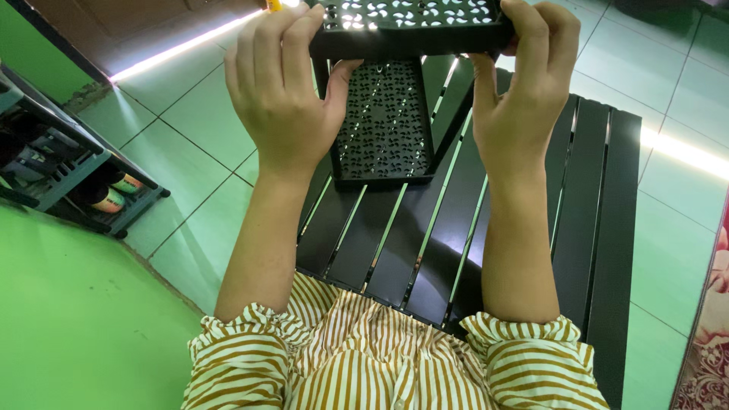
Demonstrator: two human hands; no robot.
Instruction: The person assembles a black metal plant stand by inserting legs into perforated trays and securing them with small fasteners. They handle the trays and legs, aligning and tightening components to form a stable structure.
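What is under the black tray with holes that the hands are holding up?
Under the held tray sits another black perforated tray on the black slatted table. The left hand and held tray cover its top end.

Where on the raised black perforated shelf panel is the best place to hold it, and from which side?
Probably at its two short ends, one from each side, as now: the left hand and right hand clamp the upper perforated shelf panel there, fingers over the top, thumbs beneath. It is wide and flat with a firm rim, so end grips keep it level above the lower panel on the black slatted table.

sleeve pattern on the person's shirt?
Mustard-yellow and white stripes on the ruffled sleeves; head view shows it clearly.
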